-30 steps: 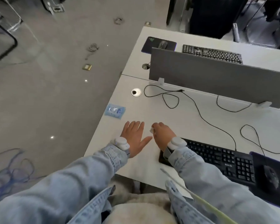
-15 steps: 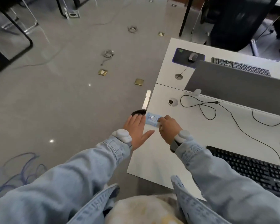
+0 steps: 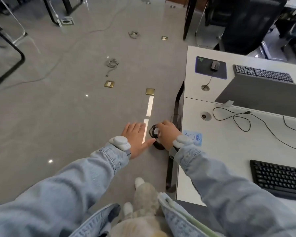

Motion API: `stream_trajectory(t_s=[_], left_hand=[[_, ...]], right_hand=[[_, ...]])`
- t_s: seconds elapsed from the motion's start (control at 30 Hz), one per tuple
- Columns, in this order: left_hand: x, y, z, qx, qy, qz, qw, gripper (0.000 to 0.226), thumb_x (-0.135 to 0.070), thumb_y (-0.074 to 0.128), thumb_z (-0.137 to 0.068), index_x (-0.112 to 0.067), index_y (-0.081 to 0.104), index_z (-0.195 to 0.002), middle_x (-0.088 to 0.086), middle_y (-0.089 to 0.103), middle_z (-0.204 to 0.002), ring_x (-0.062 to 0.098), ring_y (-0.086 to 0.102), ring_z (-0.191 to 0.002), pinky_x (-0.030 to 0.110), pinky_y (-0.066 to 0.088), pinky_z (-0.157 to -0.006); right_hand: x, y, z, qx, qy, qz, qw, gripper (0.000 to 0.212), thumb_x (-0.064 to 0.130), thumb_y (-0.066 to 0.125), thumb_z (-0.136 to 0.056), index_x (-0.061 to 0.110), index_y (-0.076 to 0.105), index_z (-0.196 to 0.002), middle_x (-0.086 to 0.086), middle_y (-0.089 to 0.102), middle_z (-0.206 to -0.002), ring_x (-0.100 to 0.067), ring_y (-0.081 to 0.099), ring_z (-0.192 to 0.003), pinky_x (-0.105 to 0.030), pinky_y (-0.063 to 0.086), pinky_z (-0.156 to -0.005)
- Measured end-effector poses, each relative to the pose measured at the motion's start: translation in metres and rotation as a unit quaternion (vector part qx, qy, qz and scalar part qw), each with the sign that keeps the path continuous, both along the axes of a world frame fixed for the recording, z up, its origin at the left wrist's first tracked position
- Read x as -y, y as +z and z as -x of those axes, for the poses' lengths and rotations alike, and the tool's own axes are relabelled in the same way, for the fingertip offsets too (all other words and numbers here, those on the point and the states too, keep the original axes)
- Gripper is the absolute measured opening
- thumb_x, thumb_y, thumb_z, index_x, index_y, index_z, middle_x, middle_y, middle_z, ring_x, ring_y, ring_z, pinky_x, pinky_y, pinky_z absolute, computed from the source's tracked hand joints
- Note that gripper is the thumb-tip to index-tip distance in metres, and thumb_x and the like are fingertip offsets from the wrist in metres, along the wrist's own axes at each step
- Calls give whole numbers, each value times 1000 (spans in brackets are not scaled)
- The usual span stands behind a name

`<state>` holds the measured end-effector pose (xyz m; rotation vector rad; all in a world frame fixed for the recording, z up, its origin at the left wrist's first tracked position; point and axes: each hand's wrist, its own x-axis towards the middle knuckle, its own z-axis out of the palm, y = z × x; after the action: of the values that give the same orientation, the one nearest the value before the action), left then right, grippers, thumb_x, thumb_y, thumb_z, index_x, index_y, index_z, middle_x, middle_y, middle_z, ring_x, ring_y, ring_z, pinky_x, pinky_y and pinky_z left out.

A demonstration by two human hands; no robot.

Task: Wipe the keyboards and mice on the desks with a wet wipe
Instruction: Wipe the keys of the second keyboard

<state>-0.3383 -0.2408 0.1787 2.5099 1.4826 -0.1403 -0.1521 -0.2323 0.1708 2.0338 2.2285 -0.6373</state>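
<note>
The right hand (image 3: 166, 134) hung just off the left edge of the surface (image 3: 229, 151), over a small dark bin (image 3: 156, 142) on the floor, its fingers curled round a bit of white — the wipe (image 3: 156, 130), by the look of it, crumpled small. A wipe like that would be light, limp and damp; it gives no resistance, clings a little to skin, and is best pinched at a bunched corner, not gripped whole. Whether it was spent and headed for the bin is a guess, though the pose suggested it.

The left hand (image 3: 136, 139) floated beside it over the floor, palm down, fingers straight and spread, thumb out toward the bin, holding nothing. Both forearms reached forward in denim sleeves, each wrist wearing a pale band.

The blue wipe packet (image 3: 194, 137) lay flat near the corner of the surface, just right of the right wrist. A black keyboard (image 3: 280, 178) sat well apart at the near right. Beyond the grey divider (image 3: 266, 94), another keyboard (image 3: 263, 73) and a mouse (image 3: 215, 65) on its pad waited — hard, smooth plastic, the mouse light enough to skid unless steadied.
</note>
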Motion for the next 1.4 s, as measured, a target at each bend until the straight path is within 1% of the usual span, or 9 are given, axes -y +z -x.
stream_trajectory(t_s=[0.2,0.33,0.43,0.57,0.73,0.87,1.13,1.3,1.4], left_hand=[[-76,-16,16,-27,-44,22,998,134,-85,-35,-61,-11,22,-157,5,35,-156,25,29,-144,42,11,-122],[-162,-17,16,-59,-76,23,995,112,-79,-15,-73,-14,21,-157,4,33,-156,24,28,-143,41,9,-123],[-241,-10,9,-75,-87,23,993,113,-81,-16,-73,-14,24,-156,4,36,-153,25,31,-141,41,13,-122],[-335,-3,-7,-62,-86,4,994,102,-75,-6,-78,-15,29,-153,4,39,-151,26,34,-138,41,16,-119],[-437,1,-36,-38,-74,0,997,110,-78,-10,-75,-12,26,-155,7,35,-155,29,31,-141,43,13,-120],[-529,-2,-68,-30,-96,-8,995,115,-81,-14,-72,-12,25,-155,8,33,-156,29,28,-143,43,8,-119],[-725,-23,-148,-52,-202,-43,977,101,-73,-4,-82,-10,20,-158,10,28,-160,31,22,-148,48,3,-122],[-836,-16,-221,-52,-281,-40,957,89,-69,21,-94,-8,16,-158,13,23,-161,33,15,-151,50,1,-124],[-884,-9,-266,-51,-321,-47,945,90,-70,17,-93,-9,13,-159,14,21,-162,33,14,-151,50,2,-124]], right_hand=[[-71,-21,13,-20,-29,-14,999,34,15,50,-90,15,54,-124,-9,52,-117,-31,54,-106,-38,47,-91],[-147,-33,14,-37,-62,-28,997,31,17,46,-94,14,54,-123,-10,52,-117,-31,53,-106,-40,48,-91],[-222,-28,9,-47,-79,-33,995,30,19,45,-95,14,54,-124,-10,53,-118,-30,54,-105,-39,48,-90],[-313,-11,-8,-40,-86,-52,994,31,19,44,-96,14,53,-125,-10,54,-118,-30,54,-105,-39,48,-91],[-402,5,-37,-18,-93,-69,993,32,18,47,-95,13,53,-126,-10,54,-121,-31,54,-108,-39,47,-93],[-477,4,-72,4,-115,-60,992,31,18,48,-96,15,52,-126,-10,53,-119,-31,53,-107,-40,49,-90],[-649,-3,-162,37,-198,-58,978,32,16,46,-94,14,53,-125,-13,55,-118,-35,54,-106,-39,46,-88],[-737,10,-219,55,-266,-34,962,32,15,45,-93,14,55,-124,-14,55,-117,-35,53,-106,-41,47,-89],[-771,17,-258,53,-308,-30,949,33,16,45,-93,16,55,-124,-13,54,-120,-34,53,-108,-42,48,-91]])
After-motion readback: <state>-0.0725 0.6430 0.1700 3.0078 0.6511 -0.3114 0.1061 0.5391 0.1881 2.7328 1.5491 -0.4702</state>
